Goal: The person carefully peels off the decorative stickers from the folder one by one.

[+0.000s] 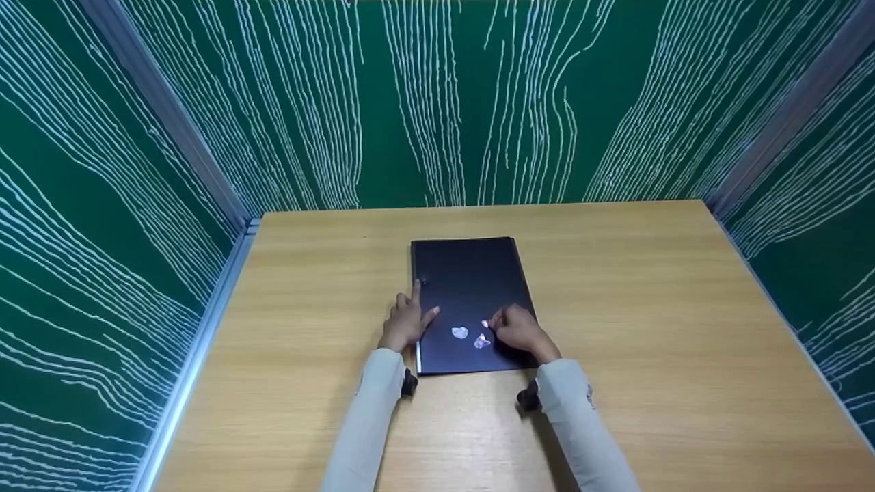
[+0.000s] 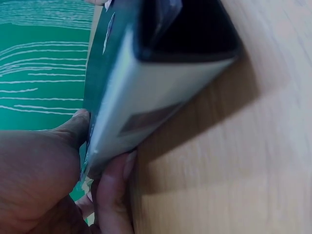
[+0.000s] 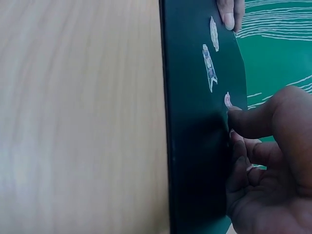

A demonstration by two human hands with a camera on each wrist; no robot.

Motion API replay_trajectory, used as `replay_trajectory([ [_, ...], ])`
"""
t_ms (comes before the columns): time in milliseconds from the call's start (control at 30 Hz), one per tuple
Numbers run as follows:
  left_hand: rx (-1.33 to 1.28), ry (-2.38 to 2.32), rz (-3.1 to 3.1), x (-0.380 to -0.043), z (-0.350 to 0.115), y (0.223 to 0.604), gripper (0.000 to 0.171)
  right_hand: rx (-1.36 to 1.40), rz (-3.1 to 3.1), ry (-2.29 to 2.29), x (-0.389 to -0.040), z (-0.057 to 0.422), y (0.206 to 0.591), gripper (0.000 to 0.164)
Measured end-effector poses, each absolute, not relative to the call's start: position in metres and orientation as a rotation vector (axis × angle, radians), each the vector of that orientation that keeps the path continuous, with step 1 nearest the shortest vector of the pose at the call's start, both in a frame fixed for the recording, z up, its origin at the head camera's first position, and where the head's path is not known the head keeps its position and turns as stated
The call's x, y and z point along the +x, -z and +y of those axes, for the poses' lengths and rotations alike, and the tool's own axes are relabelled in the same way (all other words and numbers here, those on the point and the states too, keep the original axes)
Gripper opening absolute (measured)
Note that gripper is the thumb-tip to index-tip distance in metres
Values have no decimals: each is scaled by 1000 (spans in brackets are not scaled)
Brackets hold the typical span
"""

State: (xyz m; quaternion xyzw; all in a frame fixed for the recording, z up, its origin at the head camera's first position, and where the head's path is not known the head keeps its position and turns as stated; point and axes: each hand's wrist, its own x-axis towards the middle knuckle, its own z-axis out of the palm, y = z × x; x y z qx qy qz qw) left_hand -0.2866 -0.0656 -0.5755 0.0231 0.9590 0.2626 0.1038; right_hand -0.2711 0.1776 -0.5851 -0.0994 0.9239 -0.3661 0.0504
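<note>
A black ring-binder-like file [image 1: 468,273] lies on the wooden table, its pale spine [image 2: 165,80] facing left. My left hand [image 1: 405,320] rests at the spine edge, index finger stretched along it and thumb over the cover. Another finger touches the spine low down in the left wrist view. On the cover lie two shiny paper cutouts, a rounded one [image 1: 460,333] and a jagged one [image 1: 482,342]. With thumb and fingertips together, my right hand [image 1: 519,329] pinches a smaller pinkish cutout [image 3: 227,100] against the cover; its lower part is hidden by the thumb.
The light wooden table [image 1: 649,307] extends around the file. Green walls with white wavy lines [image 1: 424,102] stand behind and at both sides, with metal posts [image 1: 178,116] at the corners. Dark wrist devices [image 1: 528,398] sit under both sleeves.
</note>
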Motion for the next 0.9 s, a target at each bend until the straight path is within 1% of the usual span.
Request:
replay_trajectory([
  [200, 62, -752, 2810, -286, -64, 577, 76, -297, 2763, 1138, -270, 182, 586, 12],
  [600, 66, -770, 2841, -283, -64, 577, 76, -333, 2801, 1170, -267, 186, 592, 13],
  [900, 65, -775, 2841, -286, -66, 575, 75, -314, 2763, 1203, -268, 190, 585, 11],
])
